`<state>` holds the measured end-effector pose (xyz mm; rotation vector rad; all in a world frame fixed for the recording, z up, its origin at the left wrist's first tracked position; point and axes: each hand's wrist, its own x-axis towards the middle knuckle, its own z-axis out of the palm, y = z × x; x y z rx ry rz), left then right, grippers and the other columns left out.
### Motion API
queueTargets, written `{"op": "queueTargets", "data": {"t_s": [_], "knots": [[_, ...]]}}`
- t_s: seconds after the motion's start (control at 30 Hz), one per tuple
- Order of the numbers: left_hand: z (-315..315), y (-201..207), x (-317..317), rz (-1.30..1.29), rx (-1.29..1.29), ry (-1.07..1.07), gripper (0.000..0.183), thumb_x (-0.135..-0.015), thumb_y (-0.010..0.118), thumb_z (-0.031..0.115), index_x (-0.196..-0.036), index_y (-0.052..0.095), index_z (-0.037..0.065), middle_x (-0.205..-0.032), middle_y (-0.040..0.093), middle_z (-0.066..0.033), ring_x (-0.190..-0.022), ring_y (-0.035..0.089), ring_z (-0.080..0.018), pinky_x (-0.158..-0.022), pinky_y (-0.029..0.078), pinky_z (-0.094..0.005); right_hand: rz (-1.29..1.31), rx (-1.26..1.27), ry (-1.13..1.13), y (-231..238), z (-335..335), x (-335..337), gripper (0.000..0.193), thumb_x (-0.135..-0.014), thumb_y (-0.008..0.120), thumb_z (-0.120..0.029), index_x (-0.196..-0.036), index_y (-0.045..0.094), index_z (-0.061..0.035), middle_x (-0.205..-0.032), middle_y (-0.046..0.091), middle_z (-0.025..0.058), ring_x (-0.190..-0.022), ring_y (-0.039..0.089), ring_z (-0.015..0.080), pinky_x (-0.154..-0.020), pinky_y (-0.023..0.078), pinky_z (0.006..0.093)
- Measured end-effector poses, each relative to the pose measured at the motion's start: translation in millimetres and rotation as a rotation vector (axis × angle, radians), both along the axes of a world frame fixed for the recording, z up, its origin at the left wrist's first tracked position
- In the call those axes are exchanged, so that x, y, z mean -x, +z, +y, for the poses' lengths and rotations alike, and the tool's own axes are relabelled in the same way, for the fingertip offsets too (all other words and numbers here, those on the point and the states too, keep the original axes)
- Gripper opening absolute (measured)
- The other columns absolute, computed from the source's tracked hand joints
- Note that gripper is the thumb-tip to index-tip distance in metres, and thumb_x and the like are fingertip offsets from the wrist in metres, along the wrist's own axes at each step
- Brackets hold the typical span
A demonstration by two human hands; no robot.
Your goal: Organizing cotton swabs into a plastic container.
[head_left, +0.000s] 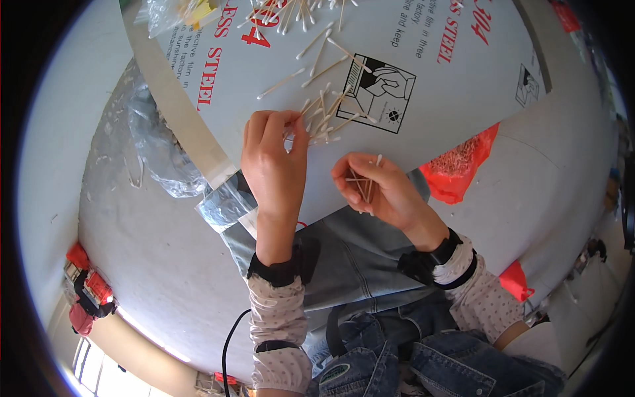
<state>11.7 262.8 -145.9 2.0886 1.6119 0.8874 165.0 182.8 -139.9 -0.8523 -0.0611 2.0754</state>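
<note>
A loose heap of cotton swabs [323,118] lies on the film-covered steel sheet tabletop [450,99]. My left hand [272,155] is at the heap's left edge, thumb and forefinger pinched around swab ends; how many they hold is hidden. To the right, over the near edge of the tabletop, my right hand [383,188] curls around a few crossed cotton swabs [362,188]. Their white tips stick out past the fingers and palm. Single swabs [281,85] lie scattered beyond the heap, and another bunch [291,12] is at the far edge of view.
A clear plastic bag with something yellow [178,14] sits at the far left of the tabletop. Crumpled clear plastic [159,142] hangs below its left edge. On the right, a red bag [463,162] holds many thin sticks. A smaller red bag [516,281] lies nearer.
</note>
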Motion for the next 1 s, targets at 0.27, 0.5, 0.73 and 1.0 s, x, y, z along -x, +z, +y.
{"op": "queueTargets", "data": {"t_s": [0.27, 0.5, 0.73, 1.0], "knots": [[-4, 19, 16, -0.045, 0.192, 0.122, 0.013, -0.078, 0.068, -0.001, -0.09, 0.065, 0.002, -0.083, 0.057, -0.0059, -0.066, 0.052, -0.0168, -0.062, 0.045, -0.0294, -0.032, 0.033, -0.024, -5, -1, -6, 0.032, -0.1, 0.046, -0.028, -0.097, 0.06, 0.0007, -0.075, 0.055, 0.0039, -0.059, 0.049, 0.008, -0.047, 0.037, 0.0219], [0, 12, 6, -0.045, 0.189, -0.007, 0.008, -0.079, 0.069, 0.002, -0.086, 0.065, 0.003, -0.08, 0.058, -0.0066, -0.069, 0.057, -0.0196, -0.062, 0.046, -0.0307, 0.098, -0.032, -0.014, -8, -3, -6, 0.032, -0.101, 0.047, -0.026, -0.104, 0.062, 0.0019, -0.078, 0.059, 0.0026, -0.062, 0.052, 0.0069, -0.049, 0.038, 0.0223], [-14, 32, -4, -0.007, 0.153, 0.086, 0.008, -0.076, 0.071, 0.003, -0.077, 0.063, 0.004, -0.077, 0.057, -0.0061, -0.068, 0.056, -0.0205, -0.059, 0.046, -0.0304, 0.008, 0.033, -0.036, 2, 4, 8, 0.038, -0.1, 0.048, -0.027, -0.122, 0.057, 0.0038, -0.079, 0.056, 0.0009, -0.062, 0.048, 0.0064, -0.05, 0.038, 0.021], [-47, 56, 5, -0.191, 0.569, -0.139, 0.012, -0.074, 0.073, 0.003, -0.083, 0.064, 0.002, -0.076, 0.057, -0.0047, -0.063, 0.051, -0.0166, -0.059, 0.043, -0.0278, 0.071, -0.038, -0.08, -12, -5, 1, 0.032, -0.101, 0.045, -0.036, -0.094, 0.056, -0.0072, -0.07, 0.04, -0.0045, -0.057, 0.036, 0.0041, -0.049, 0.03, 0.0231]]}}
